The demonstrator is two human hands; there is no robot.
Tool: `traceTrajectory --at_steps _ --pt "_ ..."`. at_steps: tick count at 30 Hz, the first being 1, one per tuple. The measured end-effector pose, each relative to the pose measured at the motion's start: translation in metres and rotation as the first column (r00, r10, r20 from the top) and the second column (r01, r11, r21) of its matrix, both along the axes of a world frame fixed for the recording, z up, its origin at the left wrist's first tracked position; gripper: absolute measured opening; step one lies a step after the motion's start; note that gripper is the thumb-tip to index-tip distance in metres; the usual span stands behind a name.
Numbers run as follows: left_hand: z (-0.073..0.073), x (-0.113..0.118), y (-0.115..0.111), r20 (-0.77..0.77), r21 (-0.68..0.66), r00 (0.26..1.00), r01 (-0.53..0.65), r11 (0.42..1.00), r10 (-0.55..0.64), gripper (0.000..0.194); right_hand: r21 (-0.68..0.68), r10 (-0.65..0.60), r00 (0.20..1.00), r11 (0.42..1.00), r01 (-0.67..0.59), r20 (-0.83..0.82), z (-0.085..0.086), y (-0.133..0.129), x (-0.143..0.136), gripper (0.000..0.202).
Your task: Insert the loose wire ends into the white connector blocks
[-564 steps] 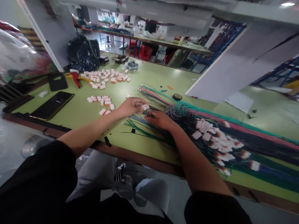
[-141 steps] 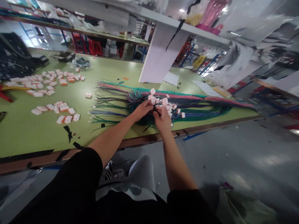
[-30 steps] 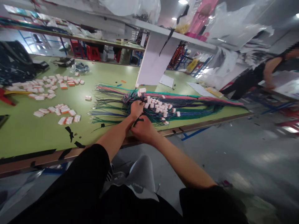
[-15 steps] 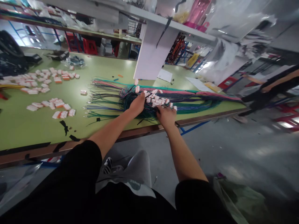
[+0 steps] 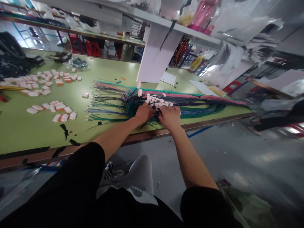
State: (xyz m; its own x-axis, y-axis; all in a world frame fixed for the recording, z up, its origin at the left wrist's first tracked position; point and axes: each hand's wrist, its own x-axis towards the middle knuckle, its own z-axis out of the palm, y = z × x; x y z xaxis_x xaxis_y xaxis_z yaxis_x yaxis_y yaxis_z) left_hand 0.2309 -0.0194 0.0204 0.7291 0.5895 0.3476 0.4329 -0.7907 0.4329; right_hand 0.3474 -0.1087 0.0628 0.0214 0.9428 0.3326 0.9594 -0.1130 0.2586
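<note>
Where the green table [image 5: 106, 68] stretches out before the person, a long wire bundle [image 5: 194, 111] lies along it, loose ends fanned out at the left and the tail running off right. Both hands are down at its middle, the left hand [image 5: 144, 113] by the looped wires, the right hand [image 5: 170, 117] just beside it, fingers curled, fingertips almost meeting. Something black [image 5: 154, 108] shows between them; whether either hand pinches it, I can't tell from here. White connectors [image 5: 158, 102] sit heaped on the wires just beyond the fingertips, and one loose connector [image 5: 85, 95] lies near the fanned ends.
</note>
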Motion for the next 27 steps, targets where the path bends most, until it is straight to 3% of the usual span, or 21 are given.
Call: traceTrajectory --at_steps 4,8,11,14,17,23,27 --pt "0.002 -0.003 0.005 0.013 -0.049 0.999 -0.044 0.998 0.045 0.024 0.105 0.106 0.994 0.989 -0.104 -0.013 0.009 0.001 -0.001 0.030" --pt "0.009 -0.005 0.010 0.061 -0.225 0.985 -0.141 0.964 0.159 0.029 0.370 0.049 0.965 0.928 0.052 -0.259 0.005 0.011 0.001 0.035" --pt "0.013 -0.006 0.012 0.103 -0.321 0.981 -0.126 0.939 0.167 0.031 0.471 0.107 0.834 0.860 0.196 -0.542 -0.005 0.024 0.006 0.053" --pt "0.014 -0.007 0.016 0.148 -0.394 0.976 -0.089 0.915 0.159 0.030 0.460 0.199 0.690 0.861 0.216 -0.696 -0.013 0.038 0.009 0.056" --pt "0.010 -0.009 0.020 0.237 -0.444 0.963 -0.006 0.896 0.124 0.033 0.496 0.265 0.644 0.844 0.205 -0.717 -0.013 0.048 0.009 0.050" --pt "0.008 -0.015 0.029 0.347 -0.421 0.936 0.098 0.902 0.060 0.011 0.552 0.279 0.711 0.814 0.182 -0.646 -0.001 0.059 -0.003 0.048" --pt "0.009 -0.017 0.033 0.465 -0.570 0.876 0.181 0.801 0.132 0.006 0.561 0.325 0.663 0.809 0.174 -0.674 0.000 0.066 -0.001 0.051"
